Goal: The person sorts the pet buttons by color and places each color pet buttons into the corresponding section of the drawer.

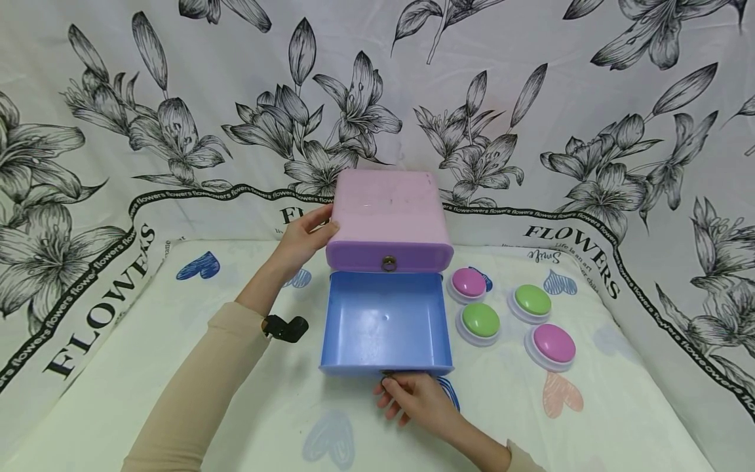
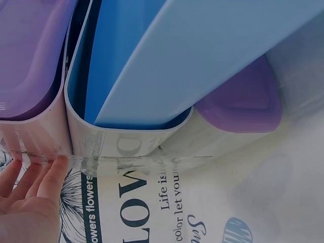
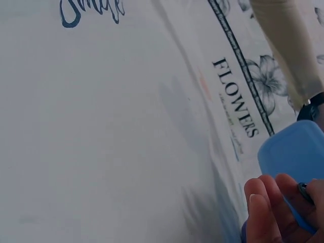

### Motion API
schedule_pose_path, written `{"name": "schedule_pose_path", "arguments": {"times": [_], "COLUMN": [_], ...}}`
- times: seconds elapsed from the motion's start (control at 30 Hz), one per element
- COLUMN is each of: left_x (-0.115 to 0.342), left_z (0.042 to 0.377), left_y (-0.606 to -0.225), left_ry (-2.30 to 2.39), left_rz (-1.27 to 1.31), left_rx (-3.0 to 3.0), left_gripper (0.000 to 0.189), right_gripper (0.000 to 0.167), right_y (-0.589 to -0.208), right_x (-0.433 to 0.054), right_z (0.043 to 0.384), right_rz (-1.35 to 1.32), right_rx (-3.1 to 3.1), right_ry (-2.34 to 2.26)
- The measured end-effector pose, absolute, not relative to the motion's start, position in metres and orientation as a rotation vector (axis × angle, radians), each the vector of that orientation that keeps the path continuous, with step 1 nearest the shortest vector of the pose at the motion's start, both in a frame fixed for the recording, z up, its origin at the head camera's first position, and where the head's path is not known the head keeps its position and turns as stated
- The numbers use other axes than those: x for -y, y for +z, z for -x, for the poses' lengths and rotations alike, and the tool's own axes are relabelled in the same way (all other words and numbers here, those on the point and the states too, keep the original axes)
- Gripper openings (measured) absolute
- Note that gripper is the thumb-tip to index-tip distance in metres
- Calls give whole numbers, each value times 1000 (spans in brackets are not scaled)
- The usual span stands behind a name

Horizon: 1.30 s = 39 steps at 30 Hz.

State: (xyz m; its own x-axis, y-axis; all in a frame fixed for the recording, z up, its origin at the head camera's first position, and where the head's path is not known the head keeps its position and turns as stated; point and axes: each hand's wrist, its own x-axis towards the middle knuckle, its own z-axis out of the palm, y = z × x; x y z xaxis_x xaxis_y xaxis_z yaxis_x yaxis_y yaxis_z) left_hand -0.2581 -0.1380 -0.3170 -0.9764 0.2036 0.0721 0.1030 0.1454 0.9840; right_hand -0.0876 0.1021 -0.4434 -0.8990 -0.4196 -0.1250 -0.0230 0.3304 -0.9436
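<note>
A small drawer cabinet [image 1: 386, 203] with a pink top stands against the back cloth. Its top drawer [image 1: 354, 257], purple with a ring handle, sits closed. Below it a blue drawer [image 1: 383, 321] is pulled far out, with nothing inside. My left hand [image 1: 302, 241] rests against the cabinet's left side near the top, its fingers [image 2: 53, 182] fairly straight on the pink wall. At the blue drawer's front, my right hand [image 1: 421, 401] pinches the metal ring pull [image 3: 304, 192] between thumb and finger. Another purple drawer [image 2: 248, 98] shows below the blue one in the left wrist view.
To the cabinet's right lie two pink push lights [image 1: 468, 283] and two green push lights [image 1: 480, 320], all round with white bases. A white cloth with hearts [image 1: 330, 439] covers the surface. Behind hangs a floral cloth [image 1: 495, 131].
</note>
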Motion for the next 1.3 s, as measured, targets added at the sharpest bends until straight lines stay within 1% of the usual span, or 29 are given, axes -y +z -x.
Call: {"name": "schedule_pose_path", "arguments": {"times": [0.2, 0.43, 0.53, 0.8, 0.97, 1.1, 1.3], "left_x": [141, 142, 142, 141, 142, 142, 141], "left_z": [270, 271, 270, 269, 269, 269, 270], "left_y": [-331, -335, -334, -333, -333, -333, -334], "left_ry": [1998, 1986, 1978, 1966, 1970, 1967, 1956], "left_rz": [-305, -306, -300, -301, -297, -298, -300], "left_rx": [-2318, -2351, -2360, -2374, -2370, -2375, -2383], "left_gripper": [59, 61, 62, 62, 62, 61, 62], "right_gripper": [31, 31, 30, 29, 28, 26, 26], "right_y": [-432, -428, -432, -459, -461, -453, -457], "right_x": [-101, -100, -100, -105, -108, -112, -132], "right_z": [80, 79, 80, 86, 85, 82, 84], "right_rz": [430, 449, 442, 452, 452, 456, 526], "right_rx": [-2241, -2236, -2229, -2174, -2187, -2249, -2279], "right_ry": [-1610, -1619, -1617, -1624, -1596, -1541, -1509]}}
